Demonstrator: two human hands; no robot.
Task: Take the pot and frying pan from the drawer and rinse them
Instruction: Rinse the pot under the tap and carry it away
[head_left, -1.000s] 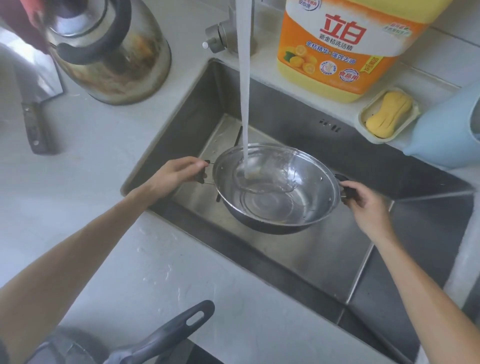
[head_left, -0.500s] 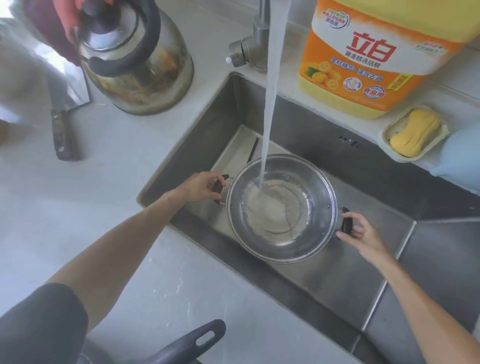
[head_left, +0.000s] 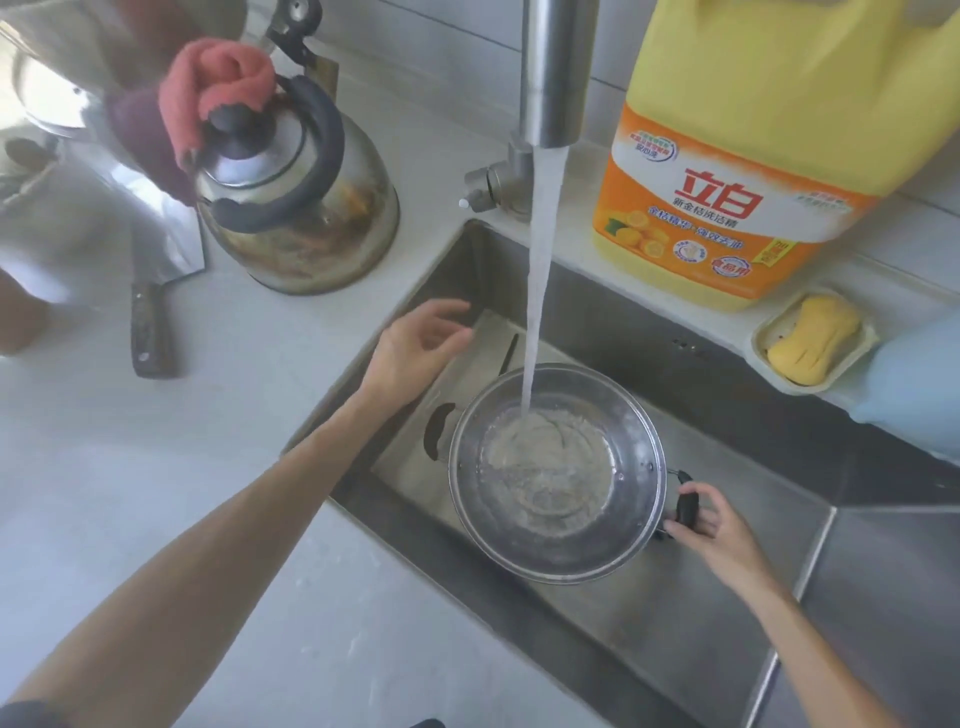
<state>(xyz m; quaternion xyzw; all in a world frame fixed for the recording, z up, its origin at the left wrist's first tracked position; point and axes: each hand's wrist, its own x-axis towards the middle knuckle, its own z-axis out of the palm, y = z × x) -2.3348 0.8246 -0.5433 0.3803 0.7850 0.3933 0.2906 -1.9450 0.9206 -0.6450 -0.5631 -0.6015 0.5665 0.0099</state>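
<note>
A steel pot (head_left: 558, 540) with two black side handles sits in the steel sink (head_left: 691, 587), under the running stream from the tap (head_left: 553, 73). Water foams in its bottom. My right hand (head_left: 711, 525) grips the pot's right handle. My left hand (head_left: 415, 345) is off the pot, raised over the sink's left edge with fingers spread and nothing in it. The pot's left handle (head_left: 436, 428) is free. The frying pan is out of view apart from a dark tip at the bottom edge.
A stained kettle (head_left: 301, 208) with a red cloth (head_left: 213, 91) on its lid stands on the counter at left, beside a cleaver (head_left: 156, 291). A big yellow detergent jug (head_left: 753, 156) and a soap dish (head_left: 815, 338) stand behind the sink.
My left hand has let go of the pot's left handle and lifted up and left. The pot has come down lower in the sink. The camera moved closer and tilted up.
</note>
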